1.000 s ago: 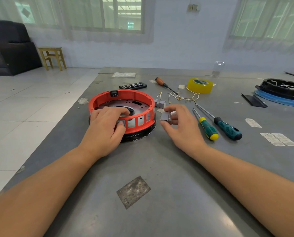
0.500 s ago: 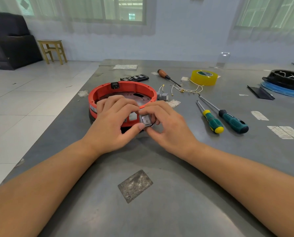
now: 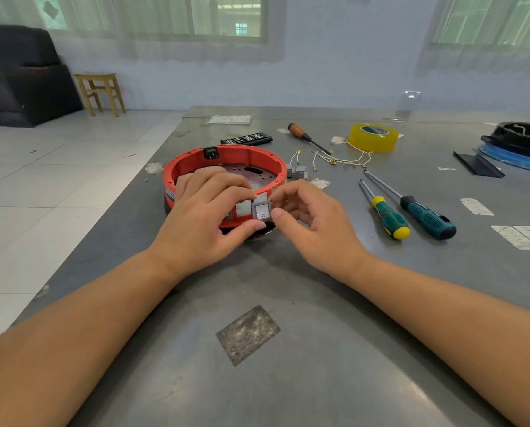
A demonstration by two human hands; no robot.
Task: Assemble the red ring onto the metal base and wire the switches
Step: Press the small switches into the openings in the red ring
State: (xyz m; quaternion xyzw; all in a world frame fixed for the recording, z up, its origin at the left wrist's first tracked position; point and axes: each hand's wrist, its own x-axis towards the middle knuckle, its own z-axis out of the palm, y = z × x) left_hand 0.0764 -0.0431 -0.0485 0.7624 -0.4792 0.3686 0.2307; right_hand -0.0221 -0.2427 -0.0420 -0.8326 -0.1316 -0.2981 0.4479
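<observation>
Between left hand [image 3: 200,217] and right hand [image 3: 314,223] (both pinching): switch [image 3: 261,210].

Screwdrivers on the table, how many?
3. Brown-handled one at the back beside the yellow tape; green-and-yellow one and teal one lie side by side on the right. None appears hidden.

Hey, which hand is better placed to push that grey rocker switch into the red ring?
Probably the left hand: it pinches the switch top and bottom, right against the red ring. The right hand only touches its side.
</observation>
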